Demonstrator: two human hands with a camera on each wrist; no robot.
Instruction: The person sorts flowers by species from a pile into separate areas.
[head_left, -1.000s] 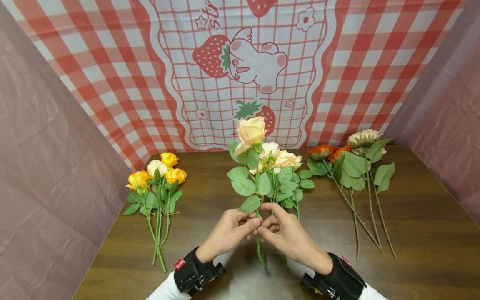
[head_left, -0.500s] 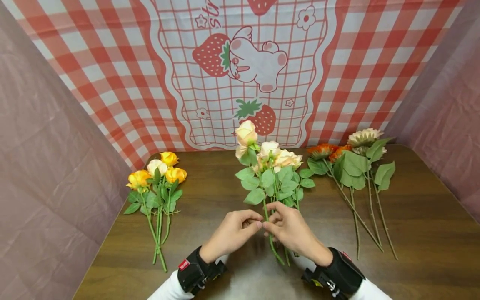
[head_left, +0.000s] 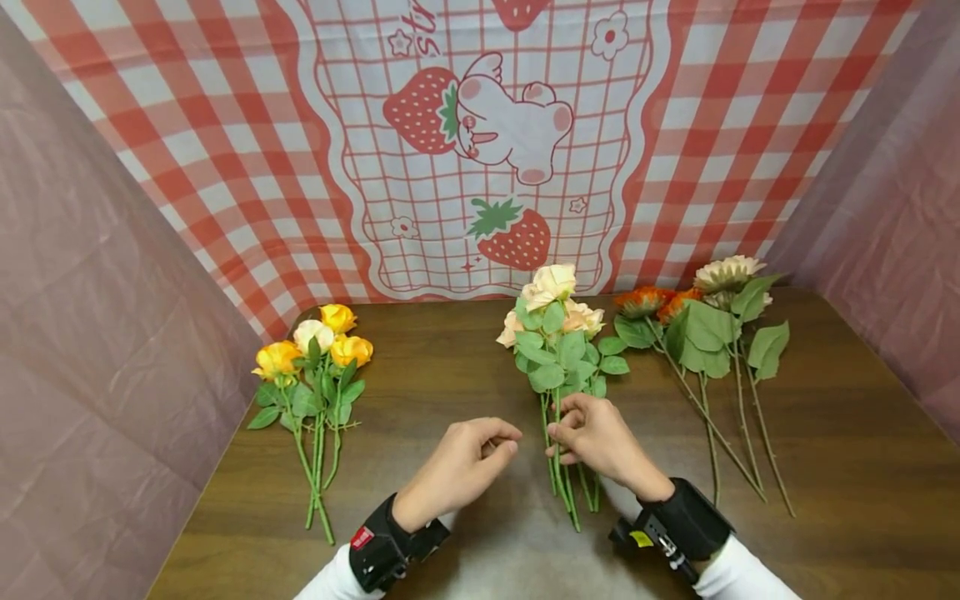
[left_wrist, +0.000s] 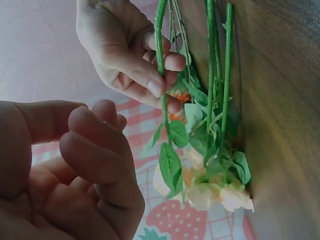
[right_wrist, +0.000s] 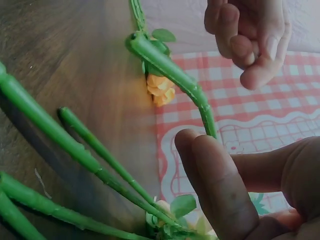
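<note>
My right hand (head_left: 606, 443) pinches the green stem of a cream-peach rose (head_left: 550, 286) between thumb and fingers. That rose is held above a bunch of peach roses (head_left: 587, 318) on the table, partly covering them. In the right wrist view the pinched stem (right_wrist: 172, 70) ends free in the air, apart from the lying stems (right_wrist: 65, 137). My left hand (head_left: 461, 467) holds nothing; its fingers are loosely bent, left of the stems. The left wrist view shows a gap between the left hand (left_wrist: 90, 170) and the rose stem (left_wrist: 159, 40).
Yellow and cream roses (head_left: 315, 358) lie in a bunch on the left of the brown table (head_left: 420, 358). At the right lie orange flowers (head_left: 643, 304) and pale flowers (head_left: 727, 273) with long stems. A red-checked strawberry cloth (head_left: 510, 242) hangs behind.
The rose has moved right and lower, from between both hands to above the peach bunch. My left hand has let go of its stem; the right hand has shifted right with it.
</note>
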